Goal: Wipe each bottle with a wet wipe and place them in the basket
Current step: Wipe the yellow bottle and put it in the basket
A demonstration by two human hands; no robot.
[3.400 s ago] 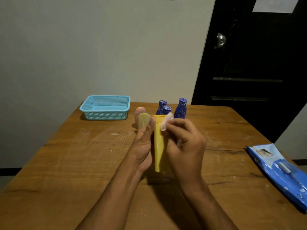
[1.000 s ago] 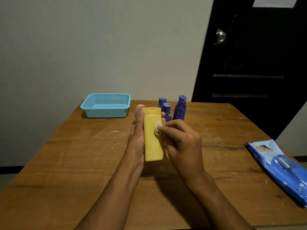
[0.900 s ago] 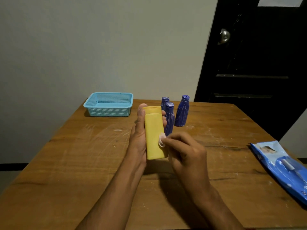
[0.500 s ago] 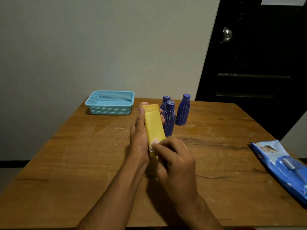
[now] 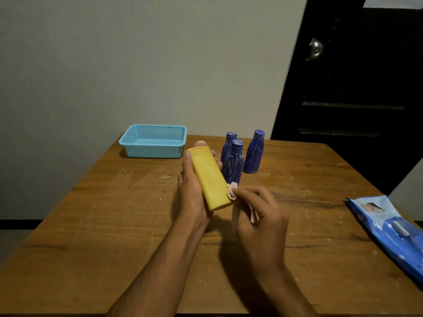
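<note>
1. Head view, setting: plain pale wall and a dark door stand behind a scratched wooden desk (image 5: 114, 225) that carries everything in the task.

2. Head view, step in hand: the left hand (image 5: 192, 191) holds the yellow bottle (image 5: 210, 179) above the middle of the desk, cap pointing toward the far edge, fingers curled round its back and thumb along its left side. The right hand (image 5: 258, 213) pinches a bunched wet wipe (image 5: 232, 191) between curled fingers, and the wipe touches the bottle's lower right edge near the base.

3. Head view, progress: judging by this, the yellow bottle is mid-wipe and not yet placed. Three blue bottles (image 5: 235, 161) stand upright in a tight cluster near the far edge, just right of centre, well apart from the basket; whether any has been wiped cannot be told. So four bottles remain to go in.

4. Head view, containers: the light blue basket (image 5: 128, 139) sits at the far edge, left of centre, and nothing shows inside it. A blue wipe pack (image 5: 389, 229) lies flat at the right edge; whether its flap is open is unclear.
</note>
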